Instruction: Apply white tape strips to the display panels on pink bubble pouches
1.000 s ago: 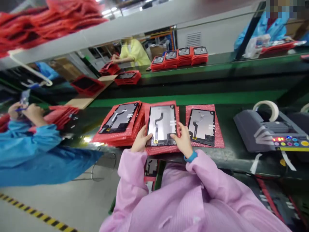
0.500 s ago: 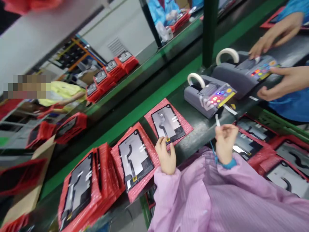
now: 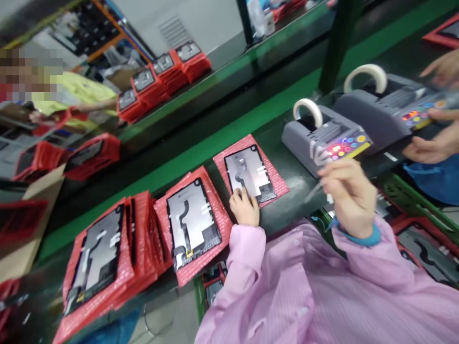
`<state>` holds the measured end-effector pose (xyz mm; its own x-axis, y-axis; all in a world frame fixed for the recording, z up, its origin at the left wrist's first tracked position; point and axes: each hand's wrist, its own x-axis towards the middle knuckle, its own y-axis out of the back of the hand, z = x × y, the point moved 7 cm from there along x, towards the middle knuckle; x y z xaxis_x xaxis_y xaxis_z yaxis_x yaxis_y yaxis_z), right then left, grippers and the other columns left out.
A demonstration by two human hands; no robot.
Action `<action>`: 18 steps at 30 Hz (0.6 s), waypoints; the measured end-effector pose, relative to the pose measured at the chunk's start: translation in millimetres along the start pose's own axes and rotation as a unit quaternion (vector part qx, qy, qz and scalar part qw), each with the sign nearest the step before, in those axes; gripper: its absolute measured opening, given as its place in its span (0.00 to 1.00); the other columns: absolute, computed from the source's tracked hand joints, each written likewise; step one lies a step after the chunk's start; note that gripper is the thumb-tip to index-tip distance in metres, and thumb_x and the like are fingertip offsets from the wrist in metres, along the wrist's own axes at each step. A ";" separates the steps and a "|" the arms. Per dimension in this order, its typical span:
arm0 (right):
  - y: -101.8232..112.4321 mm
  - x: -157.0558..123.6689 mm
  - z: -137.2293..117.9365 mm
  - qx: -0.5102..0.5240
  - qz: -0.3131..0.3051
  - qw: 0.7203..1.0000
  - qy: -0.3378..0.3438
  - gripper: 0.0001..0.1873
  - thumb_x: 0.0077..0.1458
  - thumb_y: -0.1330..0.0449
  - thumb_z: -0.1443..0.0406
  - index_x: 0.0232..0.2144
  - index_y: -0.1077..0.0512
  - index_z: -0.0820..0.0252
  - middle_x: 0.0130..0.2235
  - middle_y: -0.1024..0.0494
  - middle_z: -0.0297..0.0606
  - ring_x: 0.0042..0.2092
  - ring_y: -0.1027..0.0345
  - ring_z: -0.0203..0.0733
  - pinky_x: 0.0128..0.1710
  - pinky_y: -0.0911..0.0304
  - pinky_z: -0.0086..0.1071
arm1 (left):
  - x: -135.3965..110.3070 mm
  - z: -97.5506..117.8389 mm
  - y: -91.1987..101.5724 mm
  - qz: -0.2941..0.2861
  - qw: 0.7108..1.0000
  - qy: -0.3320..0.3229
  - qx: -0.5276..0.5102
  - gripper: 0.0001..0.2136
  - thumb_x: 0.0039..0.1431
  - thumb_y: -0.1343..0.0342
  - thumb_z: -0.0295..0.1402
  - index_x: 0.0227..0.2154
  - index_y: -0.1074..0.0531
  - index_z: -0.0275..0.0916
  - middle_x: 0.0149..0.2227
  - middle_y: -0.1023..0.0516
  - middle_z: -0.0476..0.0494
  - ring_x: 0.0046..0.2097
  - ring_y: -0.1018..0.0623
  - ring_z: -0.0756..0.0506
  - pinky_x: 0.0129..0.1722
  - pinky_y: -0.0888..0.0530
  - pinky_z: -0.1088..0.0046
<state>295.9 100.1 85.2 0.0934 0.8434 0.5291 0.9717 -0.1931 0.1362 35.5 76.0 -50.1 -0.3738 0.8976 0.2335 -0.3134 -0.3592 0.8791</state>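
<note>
My left hand (image 3: 245, 206) lies with fingers curled on the near corner of a dark display panel (image 3: 250, 172) that rests on a pink bubble-wrap sheet (image 3: 276, 179). My right hand (image 3: 349, 193) is raised in front of a grey tape dispenser (image 3: 322, 138), its fingers pinched on a thin, blurred strip of tape (image 3: 315, 192). A second panel (image 3: 190, 220) lies on its own pink sheet to the left of my left hand. Both sleeves are pink.
A stack of panels in red wrap (image 3: 96, 258) sits at the far left. A second tape dispenser (image 3: 387, 110) stands behind the first, with a co-worker's hands (image 3: 432, 145) at it. More red stacks (image 3: 161, 76) line the far green bench. A green post (image 3: 337, 43) rises behind.
My left hand left the middle panel and settled on the right-hand panel. My right hand went to the tape dispenser and came up pinching a strip. The view swung right.
</note>
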 end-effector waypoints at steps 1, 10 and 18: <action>-35.7 13.2 -5.0 -0.002 -0.131 0.991 0.037 0.16 0.65 0.47 0.54 0.30 0.30 0.56 0.38 0.28 0.38 0.41 0.34 0.42 0.45 0.38 0.40 | 0.4 0.1 0.0 -0.001 1.000 0.005 -0.001 0.20 0.64 0.51 0.35 0.54 0.27 0.32 0.60 0.34 0.25 0.59 0.36 0.31 0.58 0.36 0.47; -284.2 42.8 100.1 -0.128 -0.568 0.803 0.127 0.12 0.63 0.44 0.63 0.30 0.27 0.64 0.43 0.30 0.46 0.49 0.44 0.49 0.54 0.47 0.45 | 5.9 0.1 3.5 -0.011 0.999 0.036 0.000 0.19 0.65 0.51 0.34 0.55 0.27 0.34 0.63 0.37 0.27 0.58 0.34 0.31 0.56 0.34 0.49; -291.6 34.9 121.8 -0.148 -0.572 0.796 0.129 0.15 0.64 0.47 0.60 0.32 0.26 0.63 0.45 0.29 0.47 0.49 0.44 0.51 0.53 0.48 0.47 | 11.4 1.0 0.4 -0.036 0.999 0.032 0.010 0.19 0.64 0.51 0.34 0.54 0.27 0.33 0.66 0.38 0.30 0.58 0.34 0.31 0.56 0.34 0.49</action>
<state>42.3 246.9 -38.1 -0.9016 0.4275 0.0659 0.2908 0.4863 0.8240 32.0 86.3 -46.7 -0.4064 0.9024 0.1435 -0.3234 -0.2889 0.9011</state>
